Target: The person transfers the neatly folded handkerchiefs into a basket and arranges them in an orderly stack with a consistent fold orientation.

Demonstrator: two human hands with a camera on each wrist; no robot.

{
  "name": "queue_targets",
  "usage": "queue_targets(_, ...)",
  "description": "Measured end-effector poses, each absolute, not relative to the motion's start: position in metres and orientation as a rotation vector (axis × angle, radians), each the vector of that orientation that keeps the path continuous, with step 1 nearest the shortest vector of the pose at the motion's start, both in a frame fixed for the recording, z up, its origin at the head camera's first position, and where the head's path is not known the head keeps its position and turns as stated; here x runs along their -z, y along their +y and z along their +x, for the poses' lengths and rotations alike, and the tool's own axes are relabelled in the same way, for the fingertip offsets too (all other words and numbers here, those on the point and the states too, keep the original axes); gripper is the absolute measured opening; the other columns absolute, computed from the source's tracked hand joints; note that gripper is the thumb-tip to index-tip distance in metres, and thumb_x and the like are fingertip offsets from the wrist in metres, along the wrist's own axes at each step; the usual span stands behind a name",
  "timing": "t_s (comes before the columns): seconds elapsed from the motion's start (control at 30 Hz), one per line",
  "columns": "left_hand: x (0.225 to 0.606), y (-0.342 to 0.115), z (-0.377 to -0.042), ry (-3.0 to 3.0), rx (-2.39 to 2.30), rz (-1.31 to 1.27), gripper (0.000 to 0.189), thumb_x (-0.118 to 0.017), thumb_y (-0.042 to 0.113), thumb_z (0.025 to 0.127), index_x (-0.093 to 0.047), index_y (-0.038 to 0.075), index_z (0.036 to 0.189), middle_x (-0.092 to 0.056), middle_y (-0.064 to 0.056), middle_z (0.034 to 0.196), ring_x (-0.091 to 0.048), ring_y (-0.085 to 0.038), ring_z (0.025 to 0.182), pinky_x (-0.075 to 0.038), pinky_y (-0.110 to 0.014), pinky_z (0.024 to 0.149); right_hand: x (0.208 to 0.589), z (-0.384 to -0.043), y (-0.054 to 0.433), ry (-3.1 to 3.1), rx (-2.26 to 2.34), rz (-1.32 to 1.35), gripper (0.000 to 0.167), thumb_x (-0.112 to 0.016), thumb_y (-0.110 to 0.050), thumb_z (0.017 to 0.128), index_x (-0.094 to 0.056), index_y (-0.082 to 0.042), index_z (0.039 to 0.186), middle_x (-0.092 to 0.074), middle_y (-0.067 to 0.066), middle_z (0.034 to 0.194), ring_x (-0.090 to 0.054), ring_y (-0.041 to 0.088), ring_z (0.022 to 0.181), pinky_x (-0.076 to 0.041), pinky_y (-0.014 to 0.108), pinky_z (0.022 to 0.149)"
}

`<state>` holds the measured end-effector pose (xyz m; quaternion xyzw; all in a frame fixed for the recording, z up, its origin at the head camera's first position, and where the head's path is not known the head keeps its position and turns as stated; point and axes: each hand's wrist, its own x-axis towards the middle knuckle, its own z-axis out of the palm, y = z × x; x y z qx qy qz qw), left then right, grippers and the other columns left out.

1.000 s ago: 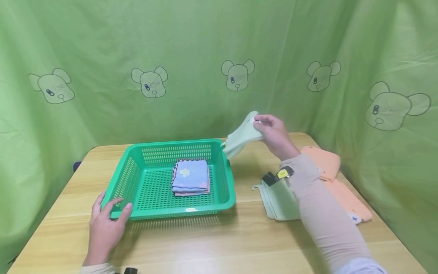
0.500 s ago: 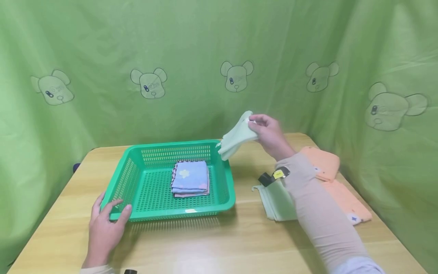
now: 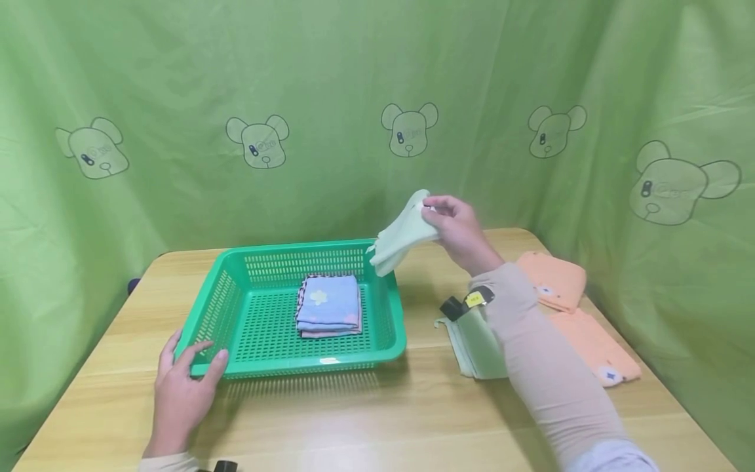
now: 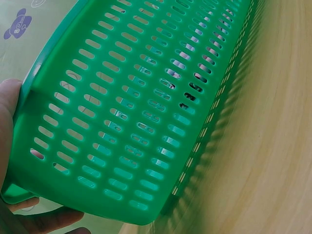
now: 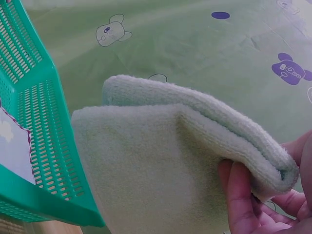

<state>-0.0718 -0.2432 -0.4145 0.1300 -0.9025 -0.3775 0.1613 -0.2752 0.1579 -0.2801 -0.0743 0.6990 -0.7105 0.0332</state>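
Pale green towel [image 3: 403, 236] aloft near a green basket [image 3: 271, 368]
The right hand [image 3: 463, 231] pinches the folded towel; the left hand [image 3: 184, 390] grips the basket's near-left corner.

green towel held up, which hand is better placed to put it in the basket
Likely the right hand: it pinches the towel close to the basket; the left hand holds its near left corner.

We wear a creased beige right sleeve [image 3: 551, 354], pale blue fabric [image 3: 613, 457] at its upper end, a black wristpiece [image 3: 453, 308] with a yellow label [image 3: 475, 299], and a beige left sleeve [image 3: 169, 464].
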Motion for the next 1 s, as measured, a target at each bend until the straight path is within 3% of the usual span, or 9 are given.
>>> queue_targets(0.4, 0.414, -0.243, -0.072, -2.584, 1.071, 0.378, 0.051, -0.062, 0.041, 0.093, -0.059, 0.001, 0.124, -0.012, -0.019, 0.159, -0.022, -0.059, 0.133, -0.023, -0.081, 0.094, 0.278, -0.271, 0.146, 2.118, 2.202, -0.244, 0.038, -0.053, -0.003, 0.097, -0.044, 0.006, 0.133, -0.051, 0.015, 0.12, -0.06, 0.02, 0.095, -0.055, 0.026, 0.085)
queue_targets(1.0, 0.416, -0.244, -0.072, -2.573, 1.071, 0.361, 0.051, -0.063, 0.042, 0.093, -0.06, 0.002, 0.123, -0.014, -0.019, 0.158, -0.024, -0.059, 0.133, -0.024, -0.081, 0.094, 0.284, -0.267, 0.128, 2.04, 2.229, -0.255, 0.038, -0.053, -0.002, 0.097, -0.044, 0.006, 0.133, -0.05, 0.018, 0.126, -0.059, 0.022, 0.099, -0.055, 0.03, 0.087)
